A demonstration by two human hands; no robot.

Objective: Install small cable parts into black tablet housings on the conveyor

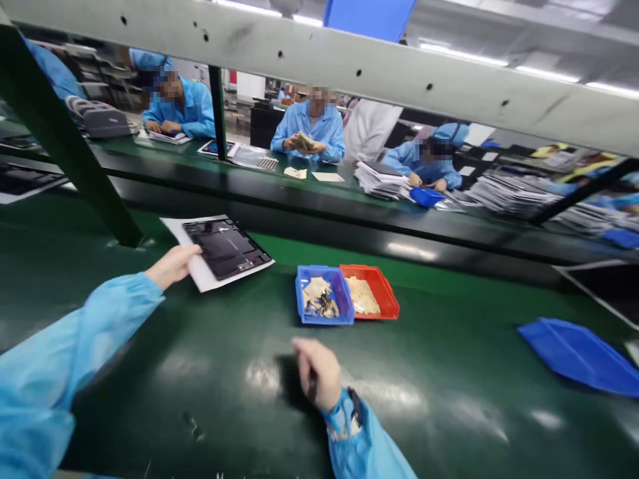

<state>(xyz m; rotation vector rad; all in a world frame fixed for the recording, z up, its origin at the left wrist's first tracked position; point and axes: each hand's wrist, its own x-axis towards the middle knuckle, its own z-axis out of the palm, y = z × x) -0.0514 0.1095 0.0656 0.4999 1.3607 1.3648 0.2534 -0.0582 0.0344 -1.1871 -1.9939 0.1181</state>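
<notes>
My left hand (174, 265) pinches the near left edge of a white sheet (201, 274) with a black tablet panel (227, 247) lying on it. Above the green bench, my right hand (319, 374) is curled closed and slightly blurred. A small dark thing shows at its palm, but its kind cannot be made out. Beyond that hand sits a blue bin (324, 320) with pale pieces and small dark parts inside. A red bin (392, 309) with pale pieces stands against its right side.
A blue tray (582, 356) and a dark panel (612, 286) lie at the right. A green post (82, 143) rises at the left, and a pale beam (319, 60) crosses overhead. Several co-workers in blue sit across the line, near stacked sheets (382, 179).
</notes>
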